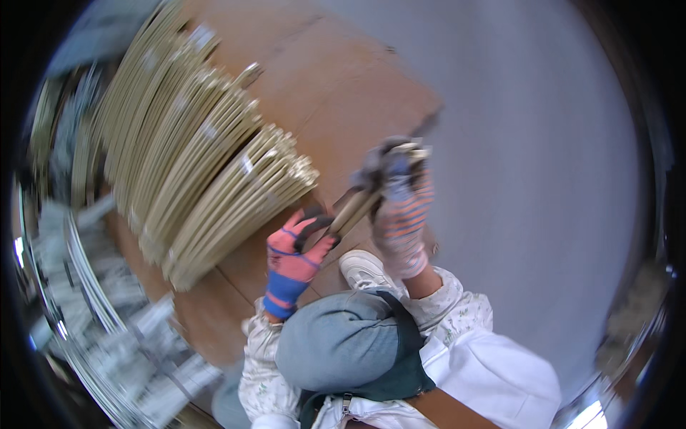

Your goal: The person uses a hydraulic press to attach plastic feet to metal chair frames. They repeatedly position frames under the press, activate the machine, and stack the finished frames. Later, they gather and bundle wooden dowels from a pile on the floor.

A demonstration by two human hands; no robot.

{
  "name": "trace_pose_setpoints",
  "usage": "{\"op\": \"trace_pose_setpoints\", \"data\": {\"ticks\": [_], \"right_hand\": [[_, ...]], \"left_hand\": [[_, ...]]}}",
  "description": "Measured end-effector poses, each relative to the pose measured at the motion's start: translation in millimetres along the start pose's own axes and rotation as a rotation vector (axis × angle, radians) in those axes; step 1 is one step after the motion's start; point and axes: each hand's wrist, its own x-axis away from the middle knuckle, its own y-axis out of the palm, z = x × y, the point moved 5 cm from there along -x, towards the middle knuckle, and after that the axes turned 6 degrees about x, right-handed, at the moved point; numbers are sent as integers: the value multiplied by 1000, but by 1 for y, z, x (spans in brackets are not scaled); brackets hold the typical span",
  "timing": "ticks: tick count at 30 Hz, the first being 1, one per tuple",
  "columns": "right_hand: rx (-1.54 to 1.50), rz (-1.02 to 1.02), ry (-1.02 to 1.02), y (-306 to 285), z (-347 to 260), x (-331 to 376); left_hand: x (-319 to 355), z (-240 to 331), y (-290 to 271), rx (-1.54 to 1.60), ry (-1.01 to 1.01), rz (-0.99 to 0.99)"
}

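We see a grey floor (543, 143) bearing brown cardboard sheets (336, 86). On these lies one large fanned stack of pale curved strips (200, 171), too many and too blurred to count, which we judge is the bulk not yet handled. To the left, metallic rings (86, 286) blur together. One raised knee in grey trousers (336, 343) and one white shoe (364, 268) sit below two gloved hands. The left hand (293, 264), in a pink and blue glove, closes around the lower end of a single pale strip (355, 207). The right hand (401, 214), in a striped glove, grips its upper end, fingers curled. We judge one strip in work, held above the cardboard.
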Motion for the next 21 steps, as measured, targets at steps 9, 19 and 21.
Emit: {"op": "trace_pose_setpoints", "data": {"ticks": [9, 19, 21], "right_hand": [[-95, -36, 35, -72, 24, -125], [634, 422, 453, -304, 57, -145], [657, 447, 601, -344, 79, -148]], "left_hand": [[104, -157, 79, 1662, 52, 31], [158, -162, -114, 1502, 249, 1389], [171, -142, -146, 1478, 366, 1319]]}}
